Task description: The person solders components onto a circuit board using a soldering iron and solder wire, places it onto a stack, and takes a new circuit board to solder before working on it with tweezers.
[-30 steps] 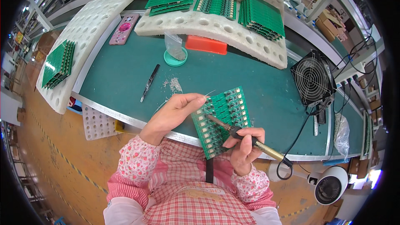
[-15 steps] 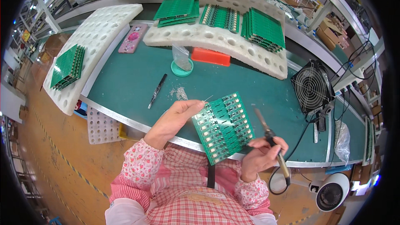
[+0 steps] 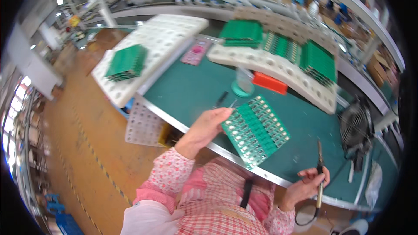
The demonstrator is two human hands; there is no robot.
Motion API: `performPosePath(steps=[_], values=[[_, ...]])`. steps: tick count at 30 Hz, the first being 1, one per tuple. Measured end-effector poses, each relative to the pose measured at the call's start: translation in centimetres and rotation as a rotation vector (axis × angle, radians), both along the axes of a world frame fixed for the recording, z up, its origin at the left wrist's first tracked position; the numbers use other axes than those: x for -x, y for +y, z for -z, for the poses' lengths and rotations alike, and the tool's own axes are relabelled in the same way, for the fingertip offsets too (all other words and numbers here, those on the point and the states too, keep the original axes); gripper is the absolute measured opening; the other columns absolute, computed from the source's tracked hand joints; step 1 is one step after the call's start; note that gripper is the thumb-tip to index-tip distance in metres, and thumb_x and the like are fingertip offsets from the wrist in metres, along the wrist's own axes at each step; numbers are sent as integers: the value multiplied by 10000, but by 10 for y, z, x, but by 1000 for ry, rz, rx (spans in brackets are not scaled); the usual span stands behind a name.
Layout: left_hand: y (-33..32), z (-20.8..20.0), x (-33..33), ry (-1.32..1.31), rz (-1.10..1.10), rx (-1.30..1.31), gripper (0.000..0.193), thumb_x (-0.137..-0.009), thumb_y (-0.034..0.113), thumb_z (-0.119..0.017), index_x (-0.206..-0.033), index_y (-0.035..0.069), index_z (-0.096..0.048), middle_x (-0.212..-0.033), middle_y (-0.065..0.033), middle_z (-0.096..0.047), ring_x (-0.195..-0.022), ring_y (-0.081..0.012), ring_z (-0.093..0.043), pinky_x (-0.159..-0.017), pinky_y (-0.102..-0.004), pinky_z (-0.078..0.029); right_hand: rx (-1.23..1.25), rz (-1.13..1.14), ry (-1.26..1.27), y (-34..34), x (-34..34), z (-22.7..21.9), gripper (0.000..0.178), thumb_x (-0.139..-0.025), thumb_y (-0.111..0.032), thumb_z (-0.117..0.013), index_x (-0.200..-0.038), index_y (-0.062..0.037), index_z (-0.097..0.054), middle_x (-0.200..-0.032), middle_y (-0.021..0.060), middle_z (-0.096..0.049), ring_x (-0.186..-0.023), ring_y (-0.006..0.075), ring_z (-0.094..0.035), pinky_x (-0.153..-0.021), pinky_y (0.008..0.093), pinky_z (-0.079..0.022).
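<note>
My left hand (image 3: 205,128) pinches the upper left corner of a green circuit board (image 3: 256,131), which is tilted above the front edge of the bench. Rows of small pale components run along its two sides. My right hand (image 3: 308,182) grips a soldering iron (image 3: 321,165) by its handle, tip pointing up and away, apart from the board. Behind the board lie dark tweezers (image 3: 222,99), partly blurred. A clear plastic bag stands in a round teal dish (image 3: 242,89), beside a red tray (image 3: 270,82).
White foam slabs (image 3: 272,63) hold stacks of green boards (image 3: 320,61) at the back. Another slab (image 3: 163,30) at left carries a board stack (image 3: 126,62). A pink phone (image 3: 196,52) lies between them. At right stand a black fan (image 3: 356,124) and a plastic bag (image 3: 373,185).
The view has swung left, so the bench sits further right. My right hand has drawn the soldering iron away from the board, widening the gap. My left hand keeps the board.
</note>
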State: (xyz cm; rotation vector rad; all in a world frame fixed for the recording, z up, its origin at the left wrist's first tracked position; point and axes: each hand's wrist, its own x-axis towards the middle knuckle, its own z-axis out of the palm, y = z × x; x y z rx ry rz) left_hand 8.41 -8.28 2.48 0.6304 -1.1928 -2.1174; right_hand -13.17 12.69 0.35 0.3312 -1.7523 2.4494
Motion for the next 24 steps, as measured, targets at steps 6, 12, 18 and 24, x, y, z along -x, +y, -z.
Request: performPosePath(steps=[6,12,18,24], values=[[-3,-37,-45,3,-365,146,371,-1020,263,-573,-1265,-15,-602,-1086,-23,-688,-921,-90,-638,-831,-254,-500,-48,-7,41,8,3,6,289,-1077,-298,-423,-1212,-55,-502,-731,30,-494,-584,96,-458,-555,220,-388],[-30,-47,-117,-4,-613,304,337,-1006,201,-595,-1263,-17,-604,-1084,-25,-700,-911,-78,-650,-832,-258,-508,-29,-68,56,5,0,8,271,-1083,-284,-418,-1210,-60,-503,-740,27,-493,-588,89,-453,-553,214,-386],[-48,-58,-156,-45,-752,359,294,-1006,193,-596,-1221,-6,-625,-1023,-12,-707,-867,-71,-648,-800,-246,-505,-15,-68,69,2,5,12,269,-1079,-277,-433,-1217,-59,-508,-751,24,-499,-601,83,-452,-557,209,-393],[-73,-88,-216,-176,-966,541,270,-1003,201,-603,-1174,-2,-647,-966,-12,-705,-789,-57,-622,-688,-222,-480,-90,-26,58,3,4,8,267,-1078,-267,-438,-1213,-51,-517,-770,15,-506,-623,78,-454,-566,208,-398]])
